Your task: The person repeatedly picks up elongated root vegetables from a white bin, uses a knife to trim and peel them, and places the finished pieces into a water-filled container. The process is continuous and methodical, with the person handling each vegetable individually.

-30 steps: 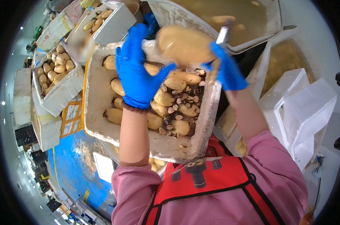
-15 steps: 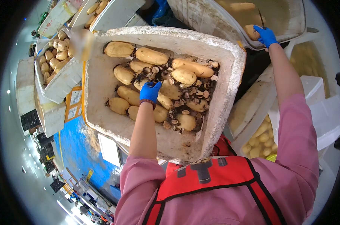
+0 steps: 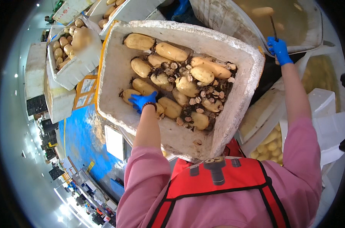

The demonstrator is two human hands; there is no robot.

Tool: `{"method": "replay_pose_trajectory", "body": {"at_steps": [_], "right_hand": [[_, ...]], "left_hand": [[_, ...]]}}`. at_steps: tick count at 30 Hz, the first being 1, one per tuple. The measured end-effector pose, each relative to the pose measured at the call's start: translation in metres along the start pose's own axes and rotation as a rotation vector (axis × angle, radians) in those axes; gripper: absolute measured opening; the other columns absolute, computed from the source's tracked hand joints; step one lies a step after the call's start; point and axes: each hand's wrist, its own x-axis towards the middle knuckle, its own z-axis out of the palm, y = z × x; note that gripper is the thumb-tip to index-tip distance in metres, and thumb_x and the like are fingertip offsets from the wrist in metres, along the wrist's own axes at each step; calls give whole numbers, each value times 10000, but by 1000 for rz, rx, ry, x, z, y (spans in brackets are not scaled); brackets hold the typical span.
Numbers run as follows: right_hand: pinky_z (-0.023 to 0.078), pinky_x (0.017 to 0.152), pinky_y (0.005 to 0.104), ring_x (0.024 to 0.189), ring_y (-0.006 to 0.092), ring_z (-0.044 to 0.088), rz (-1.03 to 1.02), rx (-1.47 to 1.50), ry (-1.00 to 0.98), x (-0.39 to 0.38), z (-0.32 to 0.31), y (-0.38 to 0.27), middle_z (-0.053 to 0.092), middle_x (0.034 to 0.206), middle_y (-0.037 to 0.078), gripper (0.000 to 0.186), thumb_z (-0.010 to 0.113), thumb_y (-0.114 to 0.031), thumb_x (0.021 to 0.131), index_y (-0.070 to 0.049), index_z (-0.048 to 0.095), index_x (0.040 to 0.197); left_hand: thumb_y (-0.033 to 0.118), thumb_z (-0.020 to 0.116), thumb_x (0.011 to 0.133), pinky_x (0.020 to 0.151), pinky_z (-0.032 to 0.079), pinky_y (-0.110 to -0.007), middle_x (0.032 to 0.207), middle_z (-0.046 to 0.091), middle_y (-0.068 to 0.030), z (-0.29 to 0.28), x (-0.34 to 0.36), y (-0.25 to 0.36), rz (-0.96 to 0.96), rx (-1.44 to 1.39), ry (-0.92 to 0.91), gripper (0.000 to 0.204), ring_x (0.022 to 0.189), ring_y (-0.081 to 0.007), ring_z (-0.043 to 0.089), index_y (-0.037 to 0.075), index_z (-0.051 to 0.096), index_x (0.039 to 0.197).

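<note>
Lotus roots [image 3: 170, 51] in loose rows, middle of the frame, and here's the left hand [image 3: 143, 102], blue-gloved, down among them at the lower left of the pile! Its fingers lie bent and a little apart at the lower right of one plump segment [image 3: 128, 93], whose pale upper left end shows past the fingertips; whether they grip it, I cannot tell from here. Over to the upper right, the right hand [image 3: 281, 50], gloved the same, has its fingers wrapped around a knife [image 3: 273, 27], blade pointing up the frame.

Now the containers! Centre stage, a big grimy foam box [image 3: 172, 26], roots across its floor, dark scraps and small cut ends [image 3: 215, 95] scattered thickest toward the right. Upper right, a large tub [image 3: 233, 22] of brown water, with a longish root [image 3: 262, 11] showing in it. Upper left, a smaller foam box [image 3: 75, 72] heaped with stubby segments [image 3: 62, 47], and just beside it, at the top edge, a white box [image 3: 132, 15] with longer roots [image 3: 111, 11]. Lower right, pale rounded pieces [image 3: 269, 146] crowd together left of the right sleeve [image 3: 303, 144], and white foam pieces [image 3: 321, 114] stand near the right edge.
</note>
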Motion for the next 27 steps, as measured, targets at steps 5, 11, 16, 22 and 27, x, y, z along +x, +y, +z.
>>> {"method": "replay_pose_trajectory", "body": {"at_steps": [5,11,16,22,27], "right_hand": [[412,538,238,606,96,506,-182,167,15,-96,0,-24,690,908,52,318,558,-278,916,-76,650,1144],[439,586,228,617,79,503,-288,301,39,-221,21,-87,699,979,78,288,561,-250,927,-84,665,1139],[447,571,220,614,76,530,-370,393,-179,-299,69,-132,696,1012,84,266,558,-172,896,8,665,1061],[428,517,215,714,84,575,-18,405,-708,-358,179,-134,639,866,11,348,650,-324,868,-71,663,1107],[498,677,259,853,120,592,-47,635,-759,-401,239,-127,640,1039,50,508,664,-364,872,-43,559,1251]], "left_hand": [[446,794,673,1056,406,-390,1542,-69,-222,0,-26,-5,16,241,-202,1236,1323,-355,386,197,-93,1496],[419,768,709,1023,408,-503,1557,-68,-174,-3,8,-5,157,460,-462,1170,1301,-355,420,227,-69,1503],[340,739,731,765,532,-461,1184,582,-150,-48,33,-29,62,-591,-615,773,986,-314,612,156,351,1373],[312,550,856,955,465,-490,1299,512,-212,-99,-35,-75,241,-1828,-1324,551,1148,-378,528,9,462,1308],[359,642,759,1039,404,-441,1382,440,-181,-132,-136,-76,727,-1836,-1103,794,1238,-333,473,57,339,1428]]}}
